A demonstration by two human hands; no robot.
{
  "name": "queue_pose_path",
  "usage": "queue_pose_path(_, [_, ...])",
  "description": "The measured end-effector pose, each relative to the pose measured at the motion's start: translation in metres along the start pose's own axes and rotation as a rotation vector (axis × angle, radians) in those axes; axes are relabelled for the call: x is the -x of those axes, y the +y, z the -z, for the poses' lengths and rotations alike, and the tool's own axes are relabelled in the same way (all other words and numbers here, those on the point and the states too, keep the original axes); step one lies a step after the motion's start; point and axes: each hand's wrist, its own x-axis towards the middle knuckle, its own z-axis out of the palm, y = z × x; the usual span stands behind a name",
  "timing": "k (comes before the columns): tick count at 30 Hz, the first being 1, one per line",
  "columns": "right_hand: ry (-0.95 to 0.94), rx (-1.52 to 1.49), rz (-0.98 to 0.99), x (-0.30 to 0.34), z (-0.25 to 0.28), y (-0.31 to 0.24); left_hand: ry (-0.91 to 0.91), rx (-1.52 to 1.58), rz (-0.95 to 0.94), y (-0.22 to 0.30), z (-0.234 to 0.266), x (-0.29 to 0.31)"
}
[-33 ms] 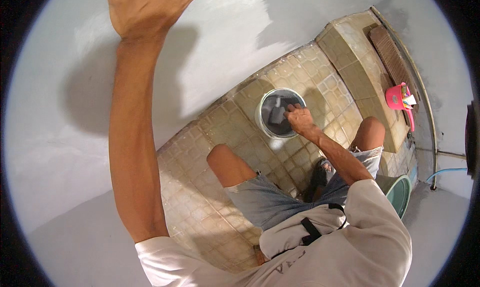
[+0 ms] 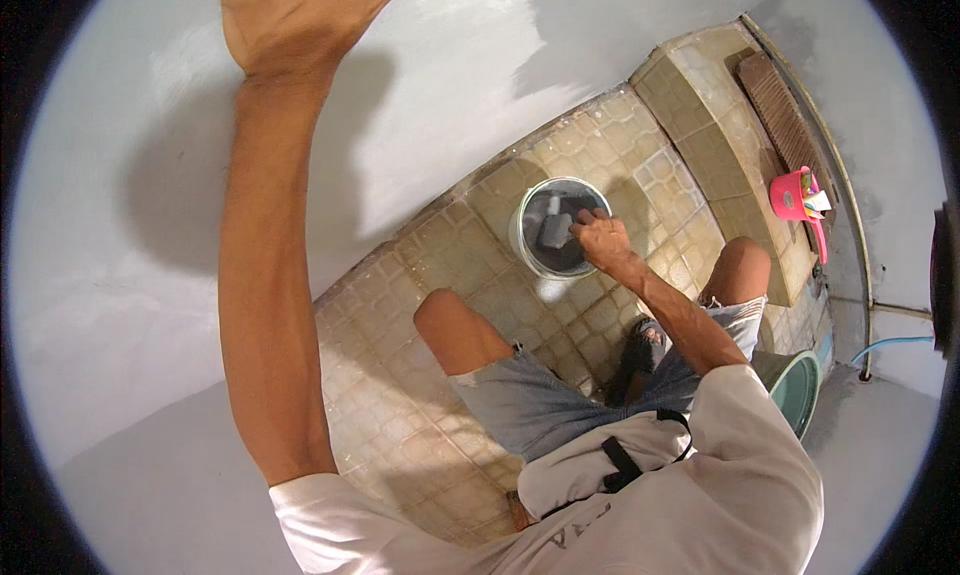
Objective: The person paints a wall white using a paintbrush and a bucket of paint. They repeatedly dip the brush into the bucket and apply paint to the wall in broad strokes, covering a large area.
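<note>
A pale round bucket (image 2: 520, 237) stands on the tiled floor in front of my knees, with dark grey paint (image 2: 575, 193) inside. My right hand (image 2: 603, 243) is at the bucket's right rim, its fingers closed on what looks like a paintbrush (image 2: 556, 231). The brush's wide, grey-coated end is inside the bucket; its handle is mostly hidden by my fingers. High at the upper left, my left hand (image 2: 308, 15) is raised in front of the wall (image 2: 450, 85). Its fingers lie beyond the picture's edge, so what they do is hidden.
The wall has a darker grey patch (image 2: 600, 35). To the right runs a tiled ledge (image 2: 690, 105) bearing a brown ridged board (image 2: 775, 100) and a pink dipper (image 2: 790, 197) with small items in it. A green tub (image 2: 797, 395) stands beside my right hip, near a blue hose (image 2: 895, 343).
The brush end has shifted slightly within the bucket, along with a small movement of my right hand. My left hand has moved a touch to the right.
</note>
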Motion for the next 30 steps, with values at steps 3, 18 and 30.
queue_pose_path(3, [0.066, -0.035, -0.078, 0.025, 0.047, -0.006, -0.113, 0.341, 0.108, 0.011, 0.018, -0.004])
queue_pose_path(18, [-0.163, -0.282, -0.162, 0.020, 0.024, 0.004, 0.070, -0.595, -0.048, 0.014, -0.015, -0.008])
queue_pose_path(30, [-0.460, -0.814, -0.212, -0.002, -0.016, 0.029, -0.017, -0.720, 0.047, 0.014, -0.023, 0.003])
